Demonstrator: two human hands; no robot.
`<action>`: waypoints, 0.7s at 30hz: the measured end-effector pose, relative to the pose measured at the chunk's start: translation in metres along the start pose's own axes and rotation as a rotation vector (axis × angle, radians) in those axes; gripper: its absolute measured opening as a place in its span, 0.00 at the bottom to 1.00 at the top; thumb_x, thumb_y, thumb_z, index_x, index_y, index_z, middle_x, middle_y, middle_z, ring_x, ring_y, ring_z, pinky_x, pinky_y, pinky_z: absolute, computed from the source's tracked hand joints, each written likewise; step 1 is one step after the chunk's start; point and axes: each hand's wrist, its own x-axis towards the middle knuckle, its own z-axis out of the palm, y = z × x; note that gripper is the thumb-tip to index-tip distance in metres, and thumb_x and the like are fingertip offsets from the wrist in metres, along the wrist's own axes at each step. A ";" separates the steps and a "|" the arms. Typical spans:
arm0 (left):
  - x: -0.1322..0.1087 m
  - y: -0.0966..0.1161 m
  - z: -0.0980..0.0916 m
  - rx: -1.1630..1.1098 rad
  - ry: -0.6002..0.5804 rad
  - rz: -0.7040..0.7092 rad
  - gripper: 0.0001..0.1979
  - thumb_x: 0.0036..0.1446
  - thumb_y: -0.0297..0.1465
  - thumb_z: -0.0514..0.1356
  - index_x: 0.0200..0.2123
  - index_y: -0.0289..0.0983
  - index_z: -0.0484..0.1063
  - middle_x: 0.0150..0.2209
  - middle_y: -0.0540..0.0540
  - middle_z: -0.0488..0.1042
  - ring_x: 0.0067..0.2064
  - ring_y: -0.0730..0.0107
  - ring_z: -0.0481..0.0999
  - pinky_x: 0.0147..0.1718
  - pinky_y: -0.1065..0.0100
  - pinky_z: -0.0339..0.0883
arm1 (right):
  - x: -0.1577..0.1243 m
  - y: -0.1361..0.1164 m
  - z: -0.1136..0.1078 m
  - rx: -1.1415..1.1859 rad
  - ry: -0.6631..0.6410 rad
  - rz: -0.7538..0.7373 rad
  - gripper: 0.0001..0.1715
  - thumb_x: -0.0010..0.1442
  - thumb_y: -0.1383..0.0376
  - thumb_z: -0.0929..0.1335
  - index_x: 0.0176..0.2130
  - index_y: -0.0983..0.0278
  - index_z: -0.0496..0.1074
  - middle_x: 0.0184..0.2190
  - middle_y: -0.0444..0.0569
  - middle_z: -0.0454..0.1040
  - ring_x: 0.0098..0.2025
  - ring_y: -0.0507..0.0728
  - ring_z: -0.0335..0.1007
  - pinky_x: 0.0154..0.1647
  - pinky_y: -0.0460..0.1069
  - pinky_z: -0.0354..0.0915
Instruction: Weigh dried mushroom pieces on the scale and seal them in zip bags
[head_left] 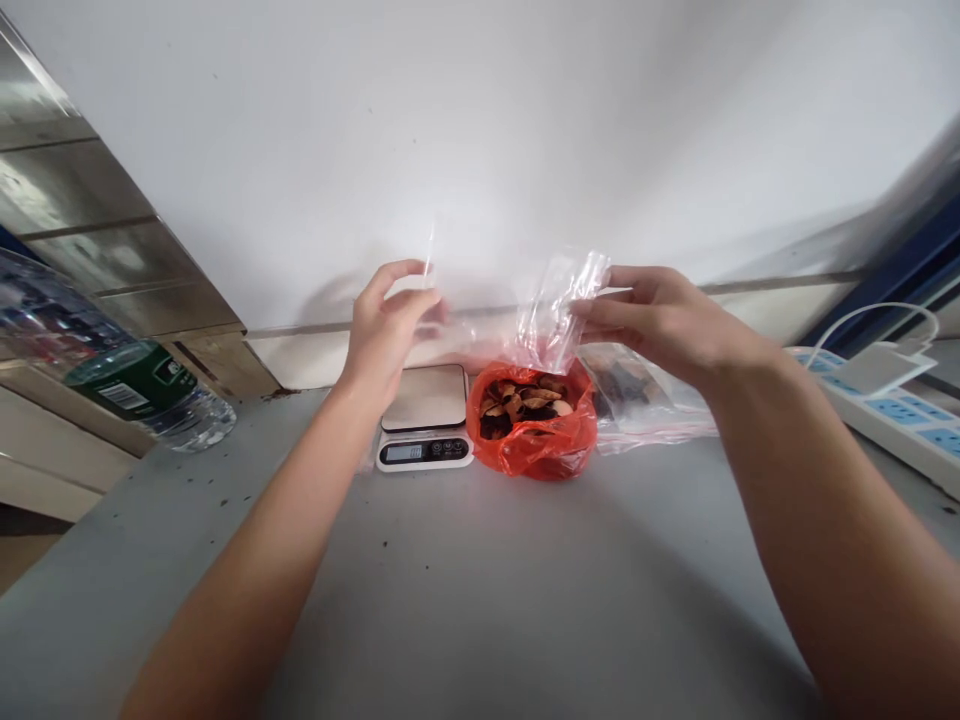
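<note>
A clear plastic bag [551, 310] hangs from my right hand [660, 318], pinched between thumb and fingers. My left hand [384, 325] closes thumb and fingers on a thin transparent edge, apparently the other side of this bag; the film between the hands is blurred. Below the bag, a red plastic bag [551, 450] stands with its mouth wide, holding dried brown slices [529, 402]. Beside it on the left is a small digital kitchen scale [424, 400] with a lit display and a bare metal plate. My left hand is above the scale, touching neither it nor the red bag.
Clear zip bags [660, 410] with dark contents lie right of the red bag. A power strip [900, 420] with a white charger and cable is at far right. A large water bottle [142, 375] stands left. A white wall [480, 130] rises behind the grey table [465, 600].
</note>
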 end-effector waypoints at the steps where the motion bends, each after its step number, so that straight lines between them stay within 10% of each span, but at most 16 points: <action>1: -0.002 -0.001 -0.007 0.038 -0.043 -0.040 0.07 0.55 0.32 0.69 0.37 0.41 0.76 0.25 0.53 0.74 0.29 0.71 0.78 0.28 0.71 0.70 | 0.000 -0.002 0.003 0.002 -0.022 0.004 0.16 0.56 0.54 0.77 0.27 0.60 0.73 0.27 0.47 0.77 0.32 0.56 0.74 0.36 0.54 0.71; 5: -0.013 -0.011 -0.026 0.295 -0.179 0.031 0.18 0.60 0.45 0.65 0.24 0.40 0.72 0.18 0.54 0.64 0.20 0.74 0.65 0.22 0.70 0.61 | 0.001 -0.009 0.023 -0.007 -0.146 0.041 0.18 0.55 0.55 0.78 0.27 0.61 0.71 0.20 0.42 0.69 0.22 0.51 0.64 0.24 0.49 0.61; 13: -0.028 -0.034 -0.078 0.544 0.069 0.127 0.21 0.62 0.49 0.61 0.24 0.41 0.67 0.16 0.55 0.62 0.19 0.72 0.62 0.22 0.69 0.60 | 0.005 -0.012 0.086 0.124 -0.206 0.151 0.14 0.50 0.57 0.78 0.30 0.64 0.78 0.26 0.48 0.80 0.26 0.54 0.73 0.27 0.49 0.70; 21: -0.044 -0.057 -0.179 0.605 0.213 -0.400 0.26 0.60 0.58 0.58 0.31 0.41 0.75 0.35 0.41 0.81 0.37 0.54 0.80 0.36 0.61 0.73 | 0.032 -0.035 0.169 -0.403 0.055 -0.315 0.16 0.68 0.65 0.67 0.44 0.64 0.85 0.43 0.53 0.86 0.45 0.63 0.81 0.47 0.55 0.72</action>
